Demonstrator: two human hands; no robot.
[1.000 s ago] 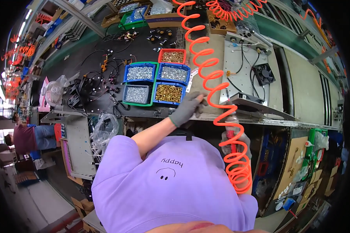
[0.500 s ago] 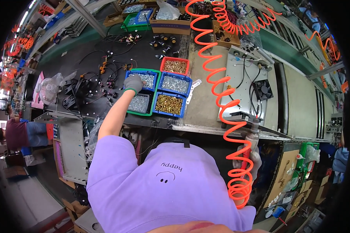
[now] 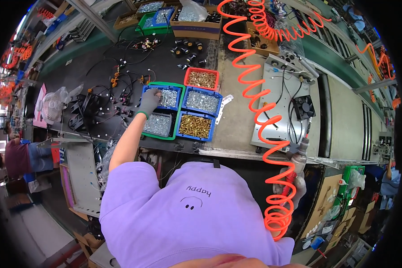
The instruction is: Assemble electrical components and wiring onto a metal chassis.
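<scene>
My left hand [image 3: 149,103], in a grey glove with bare fingertips, is at the left side of a blue bin [image 3: 179,96] of small silver screws. Its fingers are pinched together; whatever lies between them is too small to make out. My right hand [image 3: 298,186], also gloved in grey, is wrapped round an air screwdriver [image 3: 302,146] with a silver body and some red on it. The orange coiled air hose [image 3: 272,156] partly covers that hand. Under the left wrist sits a grey bin [image 3: 157,125] of silver screws, in the same green tray [image 3: 176,129].
Beside the tray stand a blue bin of brass-coloured screws [image 3: 195,126], another of silver fasteners [image 3: 202,100] and a red bin [image 3: 216,79]. A metal panel with a black fan [image 3: 303,107] lies right. Cables [image 3: 125,87] and a small fan [image 3: 53,109] are left.
My left hand has drawn back slightly toward the bin's left edge, its fingertips now showing pinched. The right hand and screwdriver have shifted a little to the right in view.
</scene>
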